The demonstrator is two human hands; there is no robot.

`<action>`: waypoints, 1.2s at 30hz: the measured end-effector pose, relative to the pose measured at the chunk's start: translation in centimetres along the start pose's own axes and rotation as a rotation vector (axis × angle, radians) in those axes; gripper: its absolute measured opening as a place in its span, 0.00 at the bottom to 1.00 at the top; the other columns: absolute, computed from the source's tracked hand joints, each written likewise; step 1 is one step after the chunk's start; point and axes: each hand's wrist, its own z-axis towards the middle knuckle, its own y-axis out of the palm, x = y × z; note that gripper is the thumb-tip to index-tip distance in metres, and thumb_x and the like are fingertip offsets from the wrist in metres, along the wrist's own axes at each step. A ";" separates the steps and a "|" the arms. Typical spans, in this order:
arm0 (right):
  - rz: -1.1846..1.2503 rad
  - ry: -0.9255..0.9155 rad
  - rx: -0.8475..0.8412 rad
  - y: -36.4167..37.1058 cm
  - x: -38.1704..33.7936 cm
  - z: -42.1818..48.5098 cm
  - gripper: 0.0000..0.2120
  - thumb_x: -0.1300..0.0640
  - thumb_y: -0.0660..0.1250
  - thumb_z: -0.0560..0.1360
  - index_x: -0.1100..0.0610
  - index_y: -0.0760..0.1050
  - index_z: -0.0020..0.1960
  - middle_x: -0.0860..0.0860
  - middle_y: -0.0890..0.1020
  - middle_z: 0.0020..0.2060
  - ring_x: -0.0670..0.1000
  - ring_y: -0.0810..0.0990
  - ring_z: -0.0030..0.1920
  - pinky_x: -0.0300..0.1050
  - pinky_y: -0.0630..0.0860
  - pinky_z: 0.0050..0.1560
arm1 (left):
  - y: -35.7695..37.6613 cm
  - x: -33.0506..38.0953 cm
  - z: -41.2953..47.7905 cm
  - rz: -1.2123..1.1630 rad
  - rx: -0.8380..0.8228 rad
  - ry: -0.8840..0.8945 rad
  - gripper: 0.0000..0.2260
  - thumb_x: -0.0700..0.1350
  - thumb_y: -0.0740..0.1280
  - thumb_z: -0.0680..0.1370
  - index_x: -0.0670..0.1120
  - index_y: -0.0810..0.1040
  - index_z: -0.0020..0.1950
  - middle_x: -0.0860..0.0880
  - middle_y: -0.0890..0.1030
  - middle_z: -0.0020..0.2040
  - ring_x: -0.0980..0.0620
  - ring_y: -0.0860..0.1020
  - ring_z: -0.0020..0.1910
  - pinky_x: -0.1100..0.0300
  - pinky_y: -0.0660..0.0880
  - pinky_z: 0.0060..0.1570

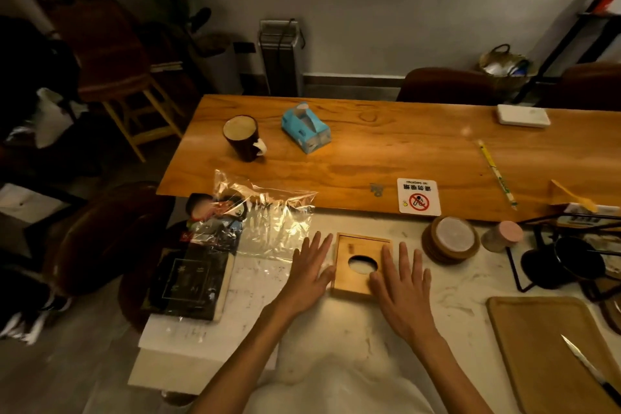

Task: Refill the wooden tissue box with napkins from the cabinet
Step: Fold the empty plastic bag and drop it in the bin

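White marble counter [453, 299] fills the foreground, butted against a long wooden table [369, 151] beyond it, in a dim room. On the marble sits the box [361, 265], square, lid on, its oval slot showing something pale inside; whether that is a full stack of napkins cannot be told. Both hands lie flat and open, gripping nothing: the left hand [311, 267] rests on the marble against the box's left side, and the right hand [401, 282] overlaps the box's right edge with fingers spread. Judging from the closed lid and the crumpled clear wrapper [268, 222] lying just beyond the left hand, the refill looks nearly or wholly done; what may remain is seating the box square and clearing the wrapper. Room is fair: bare marble lies toward the body from both hands. Just past the right hand's fingertips stands a stack of coasters [450, 239], with a small pink-topped jar [502, 235] further out. Near the right wrist's outer side lies a tray [537, 339] carrying a knife [591, 370], worth avoiding on any sweep outward.
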 end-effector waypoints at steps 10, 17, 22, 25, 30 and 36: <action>0.816 0.071 -0.122 -1.7 -14.0 4.3 0.15 0.61 0.60 0.81 0.56 0.73 0.66 0.48 0.82 0.50 0.48 0.82 0.49 0.44 0.81 0.50 | -16.4 -8.9 -2.1 -0.076 0.846 -0.287 0.15 0.41 0.64 0.81 0.45 0.74 0.68 0.45 0.78 0.64 0.45 0.76 0.64 0.48 0.74 0.63; 0.861 0.474 -0.176 7.2 -17.7 8.2 0.22 0.62 0.68 0.75 0.62 0.66 0.66 0.57 0.79 0.54 0.57 0.79 0.49 0.48 0.78 0.42 | -19.7 -14.9 -0.3 -0.203 0.514 -0.557 0.14 0.48 0.69 0.78 0.42 0.79 0.60 0.41 0.82 0.55 0.42 0.80 0.55 0.47 0.77 0.55; 0.928 0.543 -0.174 8.6 -15.4 7.4 0.09 0.65 0.68 0.75 0.65 0.81 0.54 0.54 0.82 0.37 0.50 0.77 0.33 0.38 0.75 0.29 | -19.1 -14.7 -1.8 -0.405 0.444 -0.469 0.02 0.42 0.66 0.80 0.45 0.77 0.52 0.41 0.81 0.51 0.46 0.80 0.46 0.50 0.78 0.48; 1.030 0.444 -0.034 6.7 -15.7 7.0 0.08 0.65 0.67 0.77 0.65 0.80 0.54 0.54 0.82 0.40 0.52 0.79 0.40 0.44 0.79 0.41 | -19.9 -13.7 -2.5 -0.462 0.554 -0.421 0.03 0.42 0.64 0.81 0.43 0.75 0.52 0.39 0.78 0.45 0.47 0.77 0.37 0.49 0.76 0.39; 1.180 0.263 0.018 2.5 -17.3 5.9 0.09 0.62 0.65 0.79 0.59 0.78 0.58 0.54 0.82 0.50 0.54 0.81 0.51 0.45 0.81 0.47 | -21.4 -11.2 -5.3 -0.798 0.549 -0.293 0.08 0.42 0.62 0.82 0.46 0.69 0.60 0.43 0.80 0.48 0.50 0.80 0.38 0.59 0.80 0.34; 1.181 0.093 -0.112 -2.6 -18.0 5.9 0.15 0.57 0.66 0.78 0.54 0.75 0.64 0.55 0.80 0.56 0.56 0.80 0.56 0.50 0.80 0.54 | -22.6 -8.2 -8.9 -0.712 0.422 -0.128 0.26 0.34 0.66 0.78 0.52 0.62 0.71 0.40 0.81 0.59 0.48 0.84 0.47 0.59 0.82 0.42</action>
